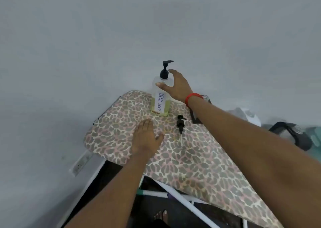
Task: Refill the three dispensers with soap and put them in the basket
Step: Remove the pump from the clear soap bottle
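My left hand (pixel 145 137) lies flat on the ironing board (pixel 191 167), palm down, fingers straight and together, holding nothing. Just to its right a loose black pump (pixel 180 122) lies on the spotted cover, its head toward the far end and its thin tube trailing back toward me. A dark frame-like thing (pixel 194 118) sits at the board's right edge, partly hidden behind my right wrist; I cannot tell what it is. A red band (pixel 192 97) circles that wrist. Past the right edge, lower down, are a dark curved handle (pixel 293 133) and some pale blurred shapes. Below the left edge a white power strip (pixel 80 163) lies by the grey wall (pixel 104 36), and the board's white legs (pixel 182 198) cross beneath, with my bare foot (pixel 160 215) on the floor.

The dispenser (pixel 160 97) stands upright near the far end of the board, close to the wall, its long axis vertical. It is clear, with yellowish soap in the lower part and a white label reading "DISH SOAP" down its front. Its black pump top (pixel 167 62) is fitted, the spout pointing right.

My right hand (pixel 175 86) is spread wide at the bottle's shoulder, thumb across the front and fingers reaching up behind the neck. Nothing stands between them, though I cannot tell whether the fingers press the bottle.
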